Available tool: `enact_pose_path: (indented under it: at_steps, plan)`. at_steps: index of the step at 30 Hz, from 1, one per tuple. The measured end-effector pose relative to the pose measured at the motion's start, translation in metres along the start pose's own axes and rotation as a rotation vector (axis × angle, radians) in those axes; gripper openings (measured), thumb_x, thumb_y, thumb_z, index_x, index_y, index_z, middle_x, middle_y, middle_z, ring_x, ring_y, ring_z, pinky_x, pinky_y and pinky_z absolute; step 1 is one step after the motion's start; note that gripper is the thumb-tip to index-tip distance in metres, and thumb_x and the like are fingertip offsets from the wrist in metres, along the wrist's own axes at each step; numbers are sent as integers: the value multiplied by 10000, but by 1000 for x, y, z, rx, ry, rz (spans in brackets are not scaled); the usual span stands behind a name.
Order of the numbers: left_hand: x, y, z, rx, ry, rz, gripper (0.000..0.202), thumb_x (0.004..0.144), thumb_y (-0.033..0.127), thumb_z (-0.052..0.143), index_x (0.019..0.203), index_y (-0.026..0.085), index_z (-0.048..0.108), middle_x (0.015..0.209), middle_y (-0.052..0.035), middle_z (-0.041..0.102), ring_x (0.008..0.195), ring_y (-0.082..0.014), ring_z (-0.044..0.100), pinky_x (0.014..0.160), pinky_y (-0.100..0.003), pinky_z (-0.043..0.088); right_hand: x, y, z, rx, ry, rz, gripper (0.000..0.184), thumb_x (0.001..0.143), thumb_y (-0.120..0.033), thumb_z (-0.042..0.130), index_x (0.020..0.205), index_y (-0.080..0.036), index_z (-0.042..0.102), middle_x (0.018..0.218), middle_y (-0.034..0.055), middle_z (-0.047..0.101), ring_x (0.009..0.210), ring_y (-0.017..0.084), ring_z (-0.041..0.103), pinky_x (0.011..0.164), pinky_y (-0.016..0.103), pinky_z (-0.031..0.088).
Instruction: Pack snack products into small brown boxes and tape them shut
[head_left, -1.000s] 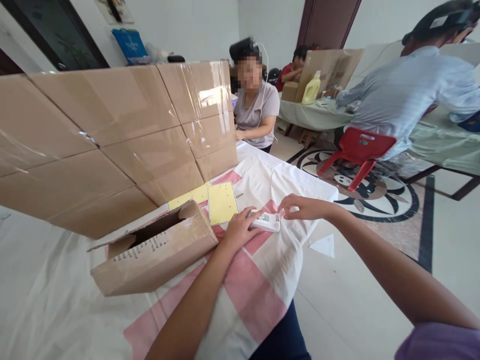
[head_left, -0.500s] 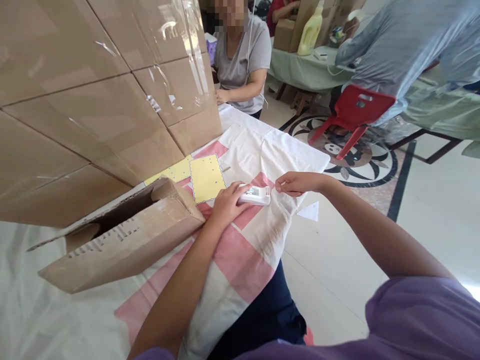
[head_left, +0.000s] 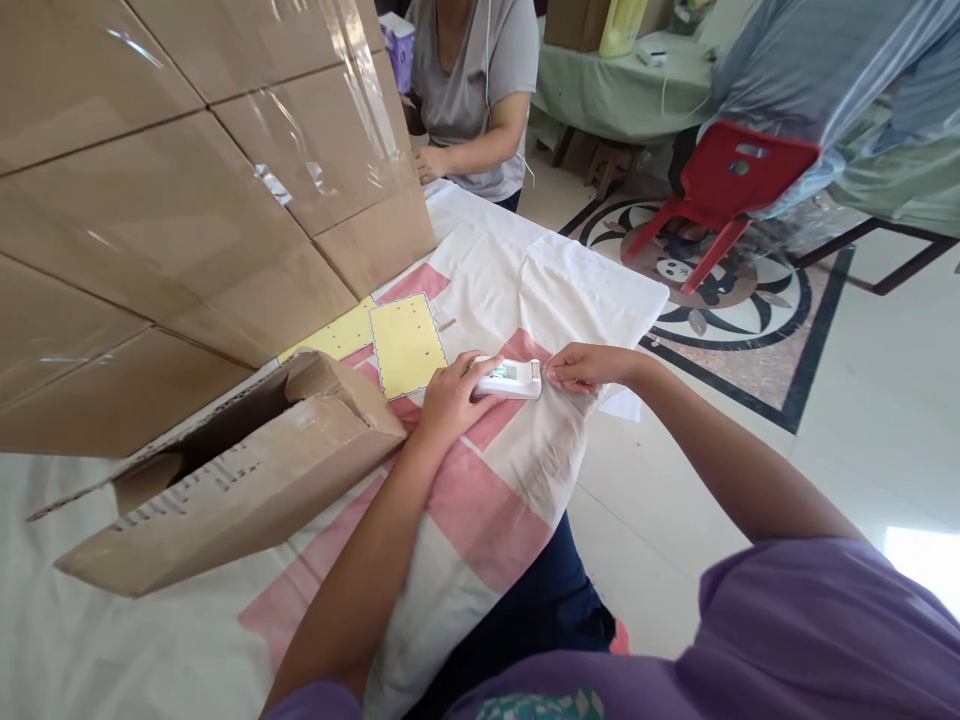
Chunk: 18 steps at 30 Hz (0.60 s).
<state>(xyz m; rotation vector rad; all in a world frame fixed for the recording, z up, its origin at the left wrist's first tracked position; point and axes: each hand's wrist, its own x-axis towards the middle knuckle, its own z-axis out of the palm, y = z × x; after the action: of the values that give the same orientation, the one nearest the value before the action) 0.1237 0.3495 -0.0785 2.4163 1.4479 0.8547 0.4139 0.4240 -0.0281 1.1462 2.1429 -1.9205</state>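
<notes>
My left hand (head_left: 455, 400) grips a small white tape dispenser (head_left: 517, 379) from its left end, thumb and fingers on either side. The dispenser rests on the pink-and-white cloth near the table's right edge. Just off its right end, my right hand (head_left: 576, 367) is closed in a pinch; whatever lies between those fingertips is too small to make out. Beyond my left hand lies a yellow card (head_left: 409, 345) with a wavy edge and small dots, partly over another yellow sheet (head_left: 330, 332).
An open cardboard box (head_left: 247, 480) stands left of my forearm. Behind it rises a wall of taped cartons (head_left: 225, 210). A person in grey (head_left: 480, 80) sits at the table's far end. A red chair (head_left: 750, 185) stands across the floor, under another person.
The head view has shifted slightly, so the background sits higher. My right hand is a little closer to the dispenser's end. My left hand keeps its hold.
</notes>
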Motion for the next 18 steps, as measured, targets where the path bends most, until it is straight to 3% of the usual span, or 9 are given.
enact_pose_path:
  at_steps: [4,10,13,16,18]
  plan:
    - [0,0,-2,-56,2,-82,540,892,353,786,1391,282,592,1423,-78,635,1242,-259,661,948,-360,504,-2,0,6,-19,87,49,205,816,-337,681,712,-170,623,477,-30,590,407,91,460,441,233,356]
    - [2,10,-9,-122,88,-39,550,860,329,795,1363,248,587,1434,-114,635,1292,-293,632,1019,-415,500,-31,-20,27,-8,329,-85,426,874,-592,603,799,-173,603,496,-34,583,448,92,481,503,244,392]
    - [-4,35,-22,-182,173,-10,501,915,390,727,1359,208,582,1387,-139,655,1302,-289,616,1073,-428,465,-55,-48,57,-41,385,-171,407,927,-570,575,842,-174,615,511,-39,599,455,93,497,540,252,405]
    - [-17,73,-46,-358,185,18,379,1026,443,564,1310,197,611,1137,-73,738,1053,-197,700,939,-331,518,-75,-87,93,-152,399,-216,302,981,-439,542,847,-183,628,535,-47,607,478,97,521,556,247,415]
    - [-29,99,-67,-521,152,5,322,1042,461,545,1174,198,675,1008,-33,755,917,-163,700,835,-285,518,-83,-112,114,-268,399,-254,301,1002,-370,512,788,-188,616,557,-43,609,501,90,524,562,235,413]
